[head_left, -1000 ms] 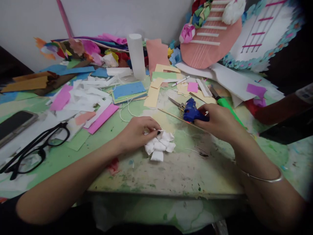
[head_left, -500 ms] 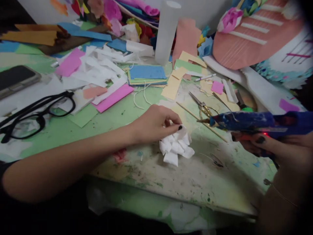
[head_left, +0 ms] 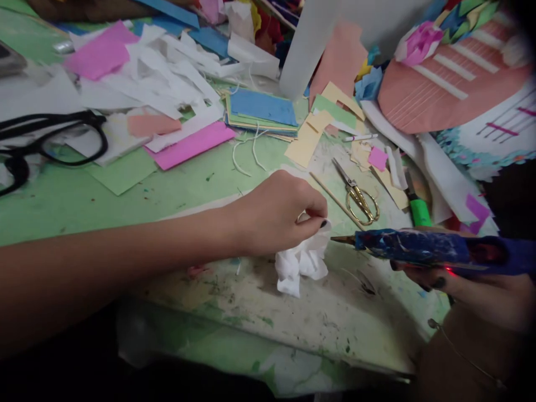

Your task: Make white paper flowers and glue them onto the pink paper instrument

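My left hand (head_left: 285, 215) pinches the upper edge of a white paper flower (head_left: 299, 265) between thumb and fingers, low over the table. Folded petals hang below the fingertips; the far side of the flower is hidden by the hand. In my right hand (head_left: 464, 285) is a blue glue gun (head_left: 414, 248) with a small red light lit. Its metal nozzle points left and is close to the flower's right edge. Gold-handled scissors (head_left: 359, 198) and a thin wooden stick (head_left: 335, 198) lie just behind the nozzle.
A stack of coloured paper (head_left: 263, 109) lies behind my left hand, with white paper strips (head_left: 154, 72) to its left. Black glasses (head_left: 62, 139) rest at the left. A green-handled knife (head_left: 419, 212) lies at the right, near a pink paper-covered shape (head_left: 419, 100).
The glue gun's nozzle has come nearer to the flower. My left hand has tilted the flower, so its petals now hang down. The view has shifted and tilted.
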{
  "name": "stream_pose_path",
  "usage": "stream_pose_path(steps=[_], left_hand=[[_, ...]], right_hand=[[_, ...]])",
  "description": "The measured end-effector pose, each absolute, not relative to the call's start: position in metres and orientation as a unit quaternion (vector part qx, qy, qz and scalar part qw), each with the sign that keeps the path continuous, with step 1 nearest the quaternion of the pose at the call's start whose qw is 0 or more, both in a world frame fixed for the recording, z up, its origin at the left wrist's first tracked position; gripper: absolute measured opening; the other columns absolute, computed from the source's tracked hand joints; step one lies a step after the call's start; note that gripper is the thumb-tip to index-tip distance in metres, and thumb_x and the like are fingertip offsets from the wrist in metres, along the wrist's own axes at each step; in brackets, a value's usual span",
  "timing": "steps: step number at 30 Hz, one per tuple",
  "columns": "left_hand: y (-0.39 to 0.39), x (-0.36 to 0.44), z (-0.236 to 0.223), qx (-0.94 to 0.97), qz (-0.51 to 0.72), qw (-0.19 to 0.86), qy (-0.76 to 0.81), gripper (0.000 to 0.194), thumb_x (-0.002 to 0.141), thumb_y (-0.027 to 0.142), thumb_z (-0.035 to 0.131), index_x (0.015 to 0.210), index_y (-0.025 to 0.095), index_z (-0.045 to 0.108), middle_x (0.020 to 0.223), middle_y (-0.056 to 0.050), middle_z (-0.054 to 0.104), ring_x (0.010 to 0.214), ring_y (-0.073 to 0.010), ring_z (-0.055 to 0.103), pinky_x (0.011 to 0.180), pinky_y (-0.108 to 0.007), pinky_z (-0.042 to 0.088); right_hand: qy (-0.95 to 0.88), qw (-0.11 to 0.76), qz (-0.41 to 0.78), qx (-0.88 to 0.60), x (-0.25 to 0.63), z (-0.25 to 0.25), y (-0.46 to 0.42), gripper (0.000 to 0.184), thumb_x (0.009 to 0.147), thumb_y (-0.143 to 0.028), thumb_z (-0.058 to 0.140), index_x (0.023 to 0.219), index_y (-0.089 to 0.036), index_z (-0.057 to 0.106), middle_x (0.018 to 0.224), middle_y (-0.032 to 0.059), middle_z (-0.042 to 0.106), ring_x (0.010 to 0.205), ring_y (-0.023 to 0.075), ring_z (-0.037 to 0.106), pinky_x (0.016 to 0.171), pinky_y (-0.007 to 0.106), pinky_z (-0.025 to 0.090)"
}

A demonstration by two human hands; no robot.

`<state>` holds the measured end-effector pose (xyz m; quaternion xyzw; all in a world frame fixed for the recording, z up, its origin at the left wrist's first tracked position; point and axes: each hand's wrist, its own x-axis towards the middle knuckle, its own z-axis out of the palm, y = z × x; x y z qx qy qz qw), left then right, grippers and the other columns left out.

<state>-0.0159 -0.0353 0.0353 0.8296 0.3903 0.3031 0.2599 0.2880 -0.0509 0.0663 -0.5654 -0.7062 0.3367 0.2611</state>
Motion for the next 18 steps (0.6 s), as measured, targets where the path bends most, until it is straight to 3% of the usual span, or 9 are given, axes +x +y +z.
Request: stream_pose_path(steps=[3, 7, 13, 18], left_hand=[[-0.035, -0.016, 0.034, 0.832, 0.309, 0.255, 0.383, 0.020, 0.080, 0.012, 0.056, 0.070, 0.020, 0.071, 0.077, 0.001, 0.075, 0.060, -0.0132, 0.063, 0.058, -0.026, 0.044], [-0.035, -0.016, 0.034, 0.833, 0.315, 0.252, 0.379, 0.019, 0.079, 0.013, 0.056, 0.070, 0.020, 0.070, 0.074, 0.000, 0.074, 0.058, -0.0132, 0.061, 0.057, -0.027, 0.043], [-0.035, -0.016, 0.035, 0.832, 0.313, 0.248, 0.385, 0.020, 0.080, 0.014, 0.054, 0.069, 0.020, 0.070, 0.071, 0.000, 0.073, 0.056, -0.0124, 0.059, 0.058, -0.026, 0.043], [-0.035, -0.016, 0.035, 0.830, 0.323, 0.248, 0.382, 0.020, 0.079, 0.014, 0.054, 0.068, 0.020, 0.070, 0.072, 0.001, 0.074, 0.055, -0.0114, 0.058, 0.058, -0.025, 0.044]], right_hand=[[-0.701, 0.241, 0.403, -0.536, 0.286, 0.064, -0.051, 0.016, 0.069, -0.045, 0.082, 0.076, -0.031, 0.078, 0.070, 0.0101, 0.073, 0.063, 0.0252, 0.069, 0.056, 0.035, 0.060], [-0.729, 0.197, 0.416, -0.507, 0.281, 0.064, -0.047, 0.005, 0.075, -0.038, 0.078, 0.075, -0.033, 0.076, 0.070, 0.0056, 0.070, 0.064, 0.0210, 0.067, 0.058, 0.030, 0.058], [-0.744, 0.186, 0.406, -0.498, 0.277, 0.064, -0.044, 0.018, 0.079, -0.040, 0.073, 0.066, -0.028, 0.073, 0.067, 0.0060, 0.066, 0.061, 0.0195, 0.063, 0.054, 0.029, 0.055], [-0.744, 0.200, 0.398, -0.498, 0.271, 0.064, -0.044, 0.015, 0.078, -0.039, 0.075, 0.069, -0.027, 0.072, 0.063, 0.0030, 0.064, 0.052, 0.0147, 0.056, 0.045, 0.023, 0.049]])
